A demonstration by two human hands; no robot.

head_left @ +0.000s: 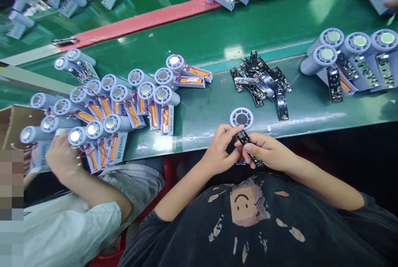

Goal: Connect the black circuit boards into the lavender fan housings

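My right hand (pixel 269 151) is closed on a narrow black circuit board (pixel 255 159), thumb on top, holding it slantwise over a small lavender fan. That fan's round head (pixel 241 118) rests at the table's front edge, and a bit of its orange-filled handle (pixel 241 162) shows below my fingers. My left hand (pixel 220 151) is curled around the fan's handle side, its index finger at the upper end of the board. How firmly the left fingers grip is partly hidden. Beyond the fan lies a loose pile of black circuit boards (pixel 261 80).
Many open lavender fans (pixel 166 95) with orange batteries and red wires stand at left, where a co-worker's hand (pixel 64 153) is among them. More fans with boards (pixel 328 55) stand at right. A red strip (pixel 139 20) runs along the green bench (pixel 199 122).
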